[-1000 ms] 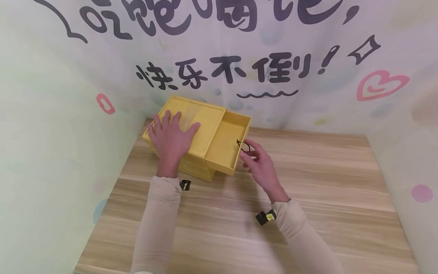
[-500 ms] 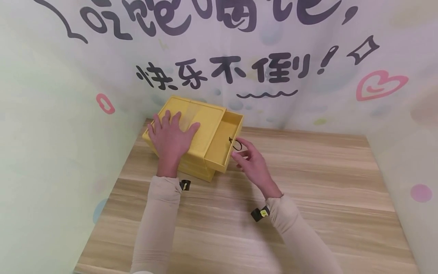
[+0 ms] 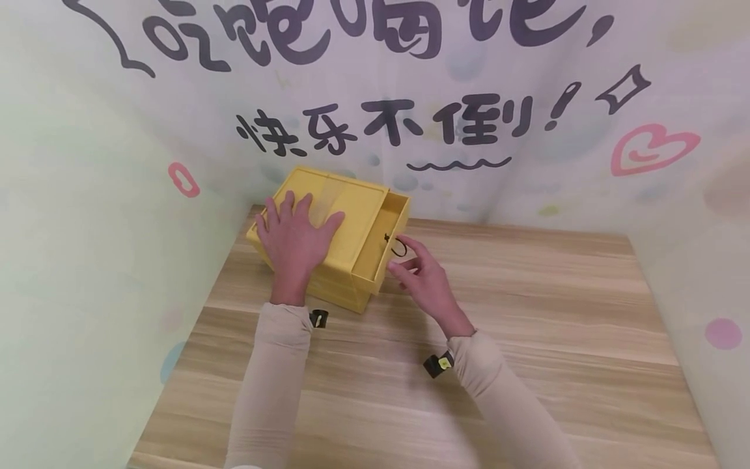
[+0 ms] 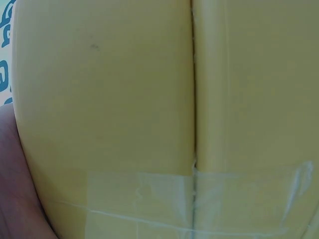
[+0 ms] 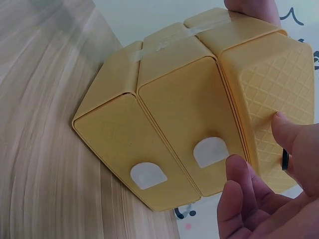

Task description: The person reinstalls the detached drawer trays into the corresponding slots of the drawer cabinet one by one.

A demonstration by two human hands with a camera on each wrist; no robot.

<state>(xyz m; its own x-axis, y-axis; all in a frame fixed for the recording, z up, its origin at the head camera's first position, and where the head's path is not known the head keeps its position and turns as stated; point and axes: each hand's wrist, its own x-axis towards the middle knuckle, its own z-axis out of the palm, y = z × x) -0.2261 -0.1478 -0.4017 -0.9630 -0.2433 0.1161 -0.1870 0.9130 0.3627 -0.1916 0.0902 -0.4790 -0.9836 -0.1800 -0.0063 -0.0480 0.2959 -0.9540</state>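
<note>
A yellow box of stacked drawers (image 3: 342, 290) stands on the table's back left, its top drawer (image 3: 383, 241) partly pulled out to the right. My left hand (image 3: 295, 241) lies flat with spread fingers on the box's top. At the drawer's front, my right hand (image 3: 424, 280) touches the panel with its thumb and index finger, the other fingers loosely bent. A thin black cord loop (image 3: 400, 249) hangs from that front, beside the index finger. In the right wrist view, the thumb (image 5: 286, 127) presses the lattice-patterned front, while lower drawers carry white rounded patches (image 5: 210, 151).
Clear tape (image 4: 144, 199) runs along the box's side and over its top. The wood-grain table (image 3: 527, 339) meets a printed wall (image 3: 545, 189) just behind the box. Another pale wall (image 3: 105, 247) rises at left.
The top drawer has slid left, further into the box, with my right hand moving along against its front. My left hand stays in place on the box's top.
</note>
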